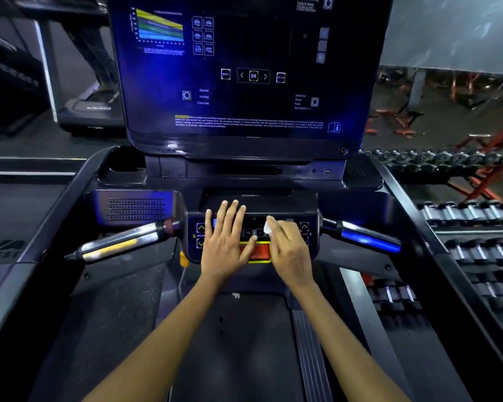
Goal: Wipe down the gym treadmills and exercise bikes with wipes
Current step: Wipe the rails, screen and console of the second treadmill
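Treadmill [145, 329], dark and matte all over, filling the frame from bottom edge to top. Closest in: the running belt [233, 349], flat black rubbery surface with a ribbed grey side rail [310, 343] along its right.

Two bare forearms coming up from the bottom, meeting at the small control panel [253, 227] between the handles. Left hand [225, 239] laid flat on the panel's left half, fingers straight and a bit spread, thumb across the red stop button [256, 252] with its yellow border. Holding nothing. Right hand [288, 248] over the panel's right half, fingers curled and pinching a small white wipe [267, 227], crumpled, just a corner poking out at the fingertips and touching the panel near the number keys. Yellow-outlined arrow keys either side of the hands.

Chrome grip handles sticking out left [119, 242] and right [366, 236], shiny, round, picking up yellow and blue reflections. Black perforated speaker grille [135, 208] above the left one. Rounded cup holder [125, 169] further back on the left, a dotted rubbery pad [360, 172] mirrored on the right.

Past that, the big glossy console screen [244, 71], dark with a blue sheen, coloured chart top left, an OK key mid-screen, fine print along the bottom too small to read.

Off to the right, racks of dumbbells [471, 216], chrome bars with black ends, and red-framed gear [395, 120] behind. Another treadmill [84, 108] far left, blurry.
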`<state>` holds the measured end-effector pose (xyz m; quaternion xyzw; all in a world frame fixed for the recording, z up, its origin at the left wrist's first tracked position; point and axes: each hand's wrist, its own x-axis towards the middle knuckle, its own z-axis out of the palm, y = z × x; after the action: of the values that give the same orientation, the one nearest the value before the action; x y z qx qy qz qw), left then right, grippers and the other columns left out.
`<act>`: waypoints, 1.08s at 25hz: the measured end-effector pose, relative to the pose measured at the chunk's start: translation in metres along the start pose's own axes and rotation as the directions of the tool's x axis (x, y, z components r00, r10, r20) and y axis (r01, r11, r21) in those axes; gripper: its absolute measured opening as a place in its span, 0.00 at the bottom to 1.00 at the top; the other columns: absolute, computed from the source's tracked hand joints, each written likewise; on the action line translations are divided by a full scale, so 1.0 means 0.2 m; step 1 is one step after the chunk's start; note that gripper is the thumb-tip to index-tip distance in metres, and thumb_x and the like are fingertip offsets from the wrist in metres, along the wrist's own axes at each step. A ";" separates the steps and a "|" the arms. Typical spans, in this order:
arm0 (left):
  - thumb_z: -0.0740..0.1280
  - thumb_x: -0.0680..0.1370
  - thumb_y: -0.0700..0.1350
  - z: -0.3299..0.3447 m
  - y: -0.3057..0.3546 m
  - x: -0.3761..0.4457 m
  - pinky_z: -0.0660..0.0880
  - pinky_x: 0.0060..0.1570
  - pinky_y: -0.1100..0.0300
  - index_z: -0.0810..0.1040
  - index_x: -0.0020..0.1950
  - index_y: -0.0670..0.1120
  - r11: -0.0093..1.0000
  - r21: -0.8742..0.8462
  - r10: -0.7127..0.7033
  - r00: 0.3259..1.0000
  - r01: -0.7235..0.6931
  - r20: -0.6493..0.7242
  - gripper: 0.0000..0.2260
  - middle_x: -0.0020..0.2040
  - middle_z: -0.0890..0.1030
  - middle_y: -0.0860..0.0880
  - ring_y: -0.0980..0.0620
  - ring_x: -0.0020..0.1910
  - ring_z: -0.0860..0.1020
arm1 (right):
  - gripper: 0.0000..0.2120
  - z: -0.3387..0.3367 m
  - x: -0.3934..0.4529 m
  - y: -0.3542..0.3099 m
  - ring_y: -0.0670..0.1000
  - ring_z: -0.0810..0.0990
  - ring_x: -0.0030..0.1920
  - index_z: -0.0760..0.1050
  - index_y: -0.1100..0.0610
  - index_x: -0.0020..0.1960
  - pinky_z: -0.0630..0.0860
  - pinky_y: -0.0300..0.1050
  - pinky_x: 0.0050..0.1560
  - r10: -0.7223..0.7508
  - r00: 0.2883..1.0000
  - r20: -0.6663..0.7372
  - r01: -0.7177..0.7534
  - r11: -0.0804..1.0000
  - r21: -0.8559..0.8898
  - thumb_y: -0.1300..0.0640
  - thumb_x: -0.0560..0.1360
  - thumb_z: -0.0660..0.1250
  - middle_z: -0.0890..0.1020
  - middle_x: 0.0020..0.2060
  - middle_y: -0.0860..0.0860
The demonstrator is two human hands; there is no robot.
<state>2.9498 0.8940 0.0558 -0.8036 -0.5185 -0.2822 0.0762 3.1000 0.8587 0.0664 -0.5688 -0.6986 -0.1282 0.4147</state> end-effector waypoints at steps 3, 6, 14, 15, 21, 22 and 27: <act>0.55 0.78 0.58 0.01 0.00 0.00 0.47 0.74 0.45 0.64 0.72 0.42 1.000 0.009 -0.017 0.999 0.018 -0.028 0.28 0.72 0.67 0.44 0.46 0.74 0.58 | 0.11 -0.06 0.07 0.17 0.51 0.73 0.45 0.78 0.67 0.55 0.74 0.41 0.48 0.091 0.994 -0.054 -0.092 0.996 -0.009 0.70 0.74 0.64 0.79 0.44 0.57; 0.56 0.77 0.57 0.01 0.02 0.00 0.48 0.74 0.46 0.66 0.71 0.42 0.999 0.018 -0.026 0.998 0.027 -0.062 0.28 0.71 0.69 0.44 0.46 0.73 0.60 | 0.10 -0.15 0.18 0.31 0.54 0.77 0.49 0.80 0.64 0.52 0.74 0.42 0.50 0.238 0.970 0.055 -0.237 0.971 -0.008 0.67 0.76 0.62 0.82 0.45 0.57; 0.56 0.77 0.57 0.02 0.02 0.00 0.50 0.74 0.44 0.67 0.71 0.42 0.999 0.034 -0.036 0.997 0.038 -0.075 0.28 0.71 0.70 0.44 0.45 0.73 0.61 | 0.14 -0.16 0.12 0.36 0.52 0.71 0.67 0.75 0.62 0.63 0.64 0.44 0.70 0.259 0.939 0.227 -0.313 0.917 0.249 0.62 0.79 0.60 0.77 0.62 0.55; 0.56 0.77 0.58 0.02 0.02 0.00 0.50 0.73 0.44 0.67 0.71 0.42 0.998 0.036 -0.040 0.997 0.043 -0.073 0.28 0.71 0.69 0.44 0.45 0.73 0.61 | 0.16 -0.15 0.01 0.34 0.52 0.69 0.69 0.73 0.63 0.65 0.63 0.43 0.71 0.240 0.960 0.144 -0.270 0.928 0.257 0.63 0.79 0.60 0.75 0.64 0.55; 0.55 0.77 0.58 0.01 0.03 0.00 0.50 0.73 0.44 0.67 0.71 0.42 0.997 0.055 -0.056 0.997 0.059 -0.060 0.27 0.70 0.70 0.44 0.45 0.73 0.62 | 0.21 -0.07 -0.39 0.20 0.51 0.56 0.75 0.59 0.65 0.72 0.58 0.48 0.73 0.292 0.951 0.101 -0.309 0.910 0.277 0.62 0.80 0.53 0.60 0.73 0.55; 0.56 0.77 0.58 0.01 0.04 0.00 0.50 0.73 0.44 0.67 0.71 0.42 0.997 0.057 -0.057 0.997 0.060 -0.058 0.27 0.70 0.70 0.44 0.45 0.73 0.62 | 0.21 -0.07 -0.33 0.21 0.51 0.56 0.75 0.58 0.64 0.73 0.57 0.48 0.73 0.293 0.952 0.089 -0.306 0.910 0.281 0.62 0.81 0.52 0.60 0.73 0.55; 0.56 0.77 0.58 0.00 0.04 0.00 0.50 0.73 0.44 0.67 0.70 0.41 0.996 0.054 -0.064 0.997 0.067 -0.050 0.28 0.70 0.70 0.44 0.45 0.73 0.61 | 0.21 -0.04 0.04 0.31 0.48 0.61 0.72 0.62 0.64 0.72 0.51 0.41 0.75 0.369 0.924 0.098 -0.382 0.902 0.202 0.59 0.81 0.52 0.65 0.71 0.54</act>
<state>2.9564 0.8914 0.0574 -0.7768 -0.5500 -0.2895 0.1017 3.1596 0.8787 0.0600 -0.6474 -0.5974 0.0475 0.4709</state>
